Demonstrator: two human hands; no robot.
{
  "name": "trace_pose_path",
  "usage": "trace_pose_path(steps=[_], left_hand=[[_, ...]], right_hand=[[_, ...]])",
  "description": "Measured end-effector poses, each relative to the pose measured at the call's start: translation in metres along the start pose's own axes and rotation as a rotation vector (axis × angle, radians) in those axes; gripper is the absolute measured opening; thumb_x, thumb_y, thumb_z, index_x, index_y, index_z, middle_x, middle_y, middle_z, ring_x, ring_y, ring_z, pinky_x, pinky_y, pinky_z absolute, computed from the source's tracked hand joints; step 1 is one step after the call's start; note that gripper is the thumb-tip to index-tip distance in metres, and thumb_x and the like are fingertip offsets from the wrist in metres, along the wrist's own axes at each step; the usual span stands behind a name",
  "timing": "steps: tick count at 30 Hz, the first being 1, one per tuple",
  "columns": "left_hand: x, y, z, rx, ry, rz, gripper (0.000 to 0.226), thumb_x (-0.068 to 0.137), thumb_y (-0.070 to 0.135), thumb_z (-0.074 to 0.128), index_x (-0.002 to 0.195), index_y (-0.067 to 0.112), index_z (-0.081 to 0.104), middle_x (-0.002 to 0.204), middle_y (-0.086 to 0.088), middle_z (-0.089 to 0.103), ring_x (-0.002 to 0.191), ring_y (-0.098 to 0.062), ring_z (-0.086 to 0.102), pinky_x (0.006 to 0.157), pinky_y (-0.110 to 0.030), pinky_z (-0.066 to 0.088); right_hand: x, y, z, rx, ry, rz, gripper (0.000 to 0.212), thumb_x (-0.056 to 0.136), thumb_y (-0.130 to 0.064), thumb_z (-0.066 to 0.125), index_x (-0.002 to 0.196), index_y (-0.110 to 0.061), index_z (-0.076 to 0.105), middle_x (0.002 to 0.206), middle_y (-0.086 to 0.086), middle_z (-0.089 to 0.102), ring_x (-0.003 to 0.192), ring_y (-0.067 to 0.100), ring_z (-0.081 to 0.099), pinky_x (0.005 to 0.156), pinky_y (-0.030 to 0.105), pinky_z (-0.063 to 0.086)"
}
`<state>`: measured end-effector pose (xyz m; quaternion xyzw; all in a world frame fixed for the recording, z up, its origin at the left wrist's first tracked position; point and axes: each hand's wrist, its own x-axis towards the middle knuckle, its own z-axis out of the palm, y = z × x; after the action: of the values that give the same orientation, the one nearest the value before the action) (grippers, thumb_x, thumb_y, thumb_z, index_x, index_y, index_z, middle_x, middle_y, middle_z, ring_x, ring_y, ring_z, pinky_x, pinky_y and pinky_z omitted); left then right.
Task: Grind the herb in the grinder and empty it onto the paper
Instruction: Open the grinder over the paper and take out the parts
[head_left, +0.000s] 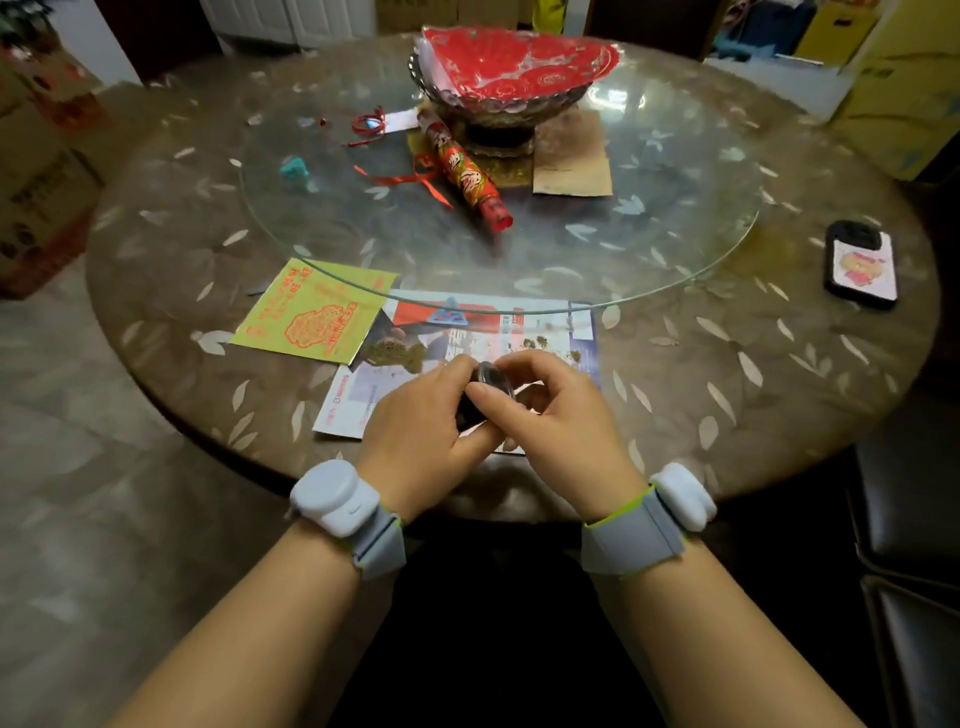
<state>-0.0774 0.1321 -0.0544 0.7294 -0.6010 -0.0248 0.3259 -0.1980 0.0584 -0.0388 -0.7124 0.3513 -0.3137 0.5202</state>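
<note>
A small dark round grinder (480, 387) with a clear lid is held between both hands above the printed paper (467, 332) at the table's near edge. My left hand (421, 426) wraps its lower part and my right hand (550, 415) grips its top, thumb across the side. Most of the grinder is hidden by fingers. A pile of ground brownish herb (392, 355) lies on the paper's left part, and a few small herb bits (540, 343) lie further right.
A yellow-green printed sheet (317, 312) overlaps the paper's left. A glass turntable (519, 218) carries a red-lined bowl (509, 88), a red patterned tube (467, 176), ribbons and brown card (571, 161). A phone (860, 265) lies right. Boxes stand left; a dark chair (914, 545) stands right.
</note>
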Motion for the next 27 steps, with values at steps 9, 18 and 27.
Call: trace_pose_path(steps=[9,18,27], left_hand=[[-0.002,-0.004,0.0,0.014,0.086,0.011,0.028,0.073,0.046,0.047,0.078,0.019,0.049,0.062,0.001,0.054,0.059,-0.026,0.052,0.047,-0.035,0.04],[-0.001,-0.01,-0.001,-0.023,0.135,-0.033,0.044,0.077,0.055,0.044,0.09,0.016,0.058,0.072,-0.003,0.064,0.068,-0.032,0.06,0.051,-0.034,0.043],[-0.003,-0.013,-0.003,-0.002,0.065,0.015,0.045,0.079,0.053,0.041,0.089,0.012,0.057,0.071,-0.003,0.064,0.065,-0.031,0.058,0.05,-0.033,0.041]], right_hand=[[0.001,-0.013,0.0,-0.208,-0.014,-0.084,0.031,0.067,-0.045,0.068,0.08,-0.017,0.066,0.077,0.003,0.065,0.071,0.018,0.057,0.067,0.03,0.049],[0.004,-0.025,0.013,-0.466,-0.002,-0.219,0.029,0.08,-0.032,0.066,0.072,-0.004,0.063,0.07,0.006,0.051,0.07,0.016,0.044,0.061,0.02,0.031],[0.0,-0.023,0.006,-0.546,-0.062,-0.234,0.027,0.086,-0.036,0.061,0.084,-0.009,0.064,0.079,0.005,0.054,0.075,0.015,0.046,0.063,0.019,0.027]])
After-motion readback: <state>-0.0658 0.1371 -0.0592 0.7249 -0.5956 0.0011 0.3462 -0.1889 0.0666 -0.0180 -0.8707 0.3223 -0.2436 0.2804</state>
